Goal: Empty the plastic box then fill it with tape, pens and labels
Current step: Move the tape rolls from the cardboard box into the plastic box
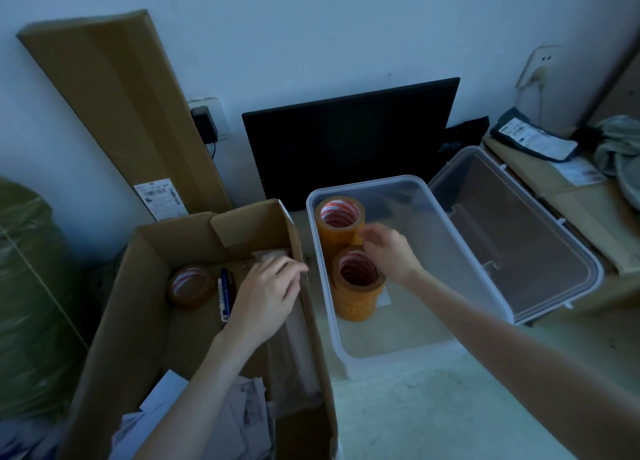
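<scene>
Plastic box (450, 231): clear, lid off, standing on the table with its long axis running away from the person and slightly right. Holds two stacks of tape so far, both against its left wall.

Far stack (340, 218): orange rolls, upright, core facing up; lies just beyond the right hand's fingertips.

Near stack (358, 284): same kind, upright, just on the near-left side of the right hand, close under the wrist.

Right hand (388, 251): inside the box, between the two stacks, fingers loosely curved toward the far stack. Whether they touch it cannot be told; they grip nothing that can be made out.

Left hand (268, 293): inside the cardboard box (145, 324), fingers bent over something pale near the box's right wall; whether it grips that item cannot be told.

Loose roll (191, 285): brownish tape, lying on the cardboard box floor, left of the left hand and apart from it.

Pens (224, 291): a blue and a white one, side by side, long axes pointing away from the person, just left of the left hand, between it and the loose roll.

Judgement: emptying looks done and filling is part way. The remaining tape and pens lie to the left hand's side, so that hand is far nearer; the pens come first in its reach.
</scene>
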The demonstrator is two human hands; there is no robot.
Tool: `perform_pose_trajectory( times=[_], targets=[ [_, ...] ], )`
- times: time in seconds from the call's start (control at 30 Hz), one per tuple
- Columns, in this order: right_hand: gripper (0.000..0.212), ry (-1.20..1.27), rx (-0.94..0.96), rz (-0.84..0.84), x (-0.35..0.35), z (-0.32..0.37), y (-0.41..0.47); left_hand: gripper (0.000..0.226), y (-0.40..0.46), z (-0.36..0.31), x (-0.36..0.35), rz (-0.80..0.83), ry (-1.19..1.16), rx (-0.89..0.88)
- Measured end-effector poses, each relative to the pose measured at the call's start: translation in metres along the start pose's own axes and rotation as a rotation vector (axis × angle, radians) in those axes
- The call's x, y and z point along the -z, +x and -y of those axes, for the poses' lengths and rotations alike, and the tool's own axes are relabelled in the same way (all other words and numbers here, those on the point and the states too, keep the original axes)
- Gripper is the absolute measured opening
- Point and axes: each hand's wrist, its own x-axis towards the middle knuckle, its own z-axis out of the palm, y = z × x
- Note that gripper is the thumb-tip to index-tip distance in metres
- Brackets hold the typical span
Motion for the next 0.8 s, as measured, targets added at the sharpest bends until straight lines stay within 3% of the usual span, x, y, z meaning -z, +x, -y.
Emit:
perform_pose_trajectory(
  times=[0.27,0.53,0.8],
  targets=[
    [0.011,0.138,0.204,0.008,-0.018,0.040,-0.002,0.020,-0.008,0.037,0.018,-0.038,0.004,0.153],
    [0.015,0.180,0.291,0.170,-0.062,0.077,0.003,0.023,-0.030,0.097,0.029,-0.062,0.035,0.417],
    [0.015,0.187,0.282,0.250,-0.102,0.093,0.015,0.034,-0.048,0.162,0.012,0.102,0.227,0.643]
  ],
)
